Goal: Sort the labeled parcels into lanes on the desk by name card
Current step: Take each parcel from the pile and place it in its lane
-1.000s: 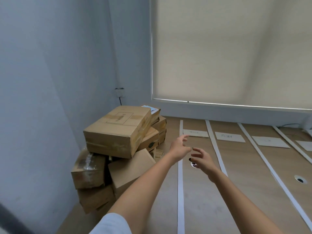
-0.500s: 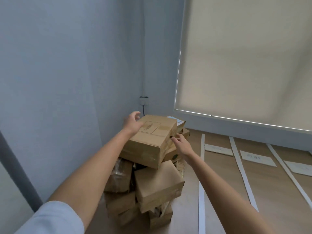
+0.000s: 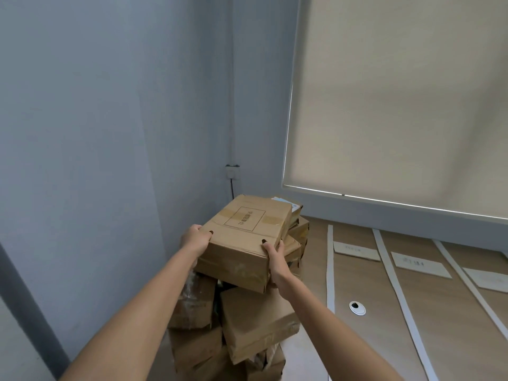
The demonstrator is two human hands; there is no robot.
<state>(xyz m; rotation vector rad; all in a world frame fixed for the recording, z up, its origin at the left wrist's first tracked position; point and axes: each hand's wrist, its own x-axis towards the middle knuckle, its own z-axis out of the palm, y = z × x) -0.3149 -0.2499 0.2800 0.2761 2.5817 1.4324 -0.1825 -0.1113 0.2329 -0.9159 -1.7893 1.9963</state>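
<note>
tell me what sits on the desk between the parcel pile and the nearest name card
In the head view, one white tape strip runs between the parcel pile and the nearest name card; the rest of that desk stretch is bare wood.

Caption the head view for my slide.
Both hands, left hand and right hand, grip the top parcel on the corner pile.

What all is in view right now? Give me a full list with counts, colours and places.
top parcel: one, brown cardboard, printed box on its lid, atop the pile, gripped at both near corners
parcel pile: several, brown cardboard, count unclear, in the desk's left corner
lane strips: three visible, white, running along the desk
name cards: three visible, pale, at the lanes' far ends, text unreadable
cable grommet: one, white, in the desk
wall socket: one, white, cable hanging
roller blind: one, beige
left hand: grips the near-left corner
right hand: grips the near-right corner
</note>
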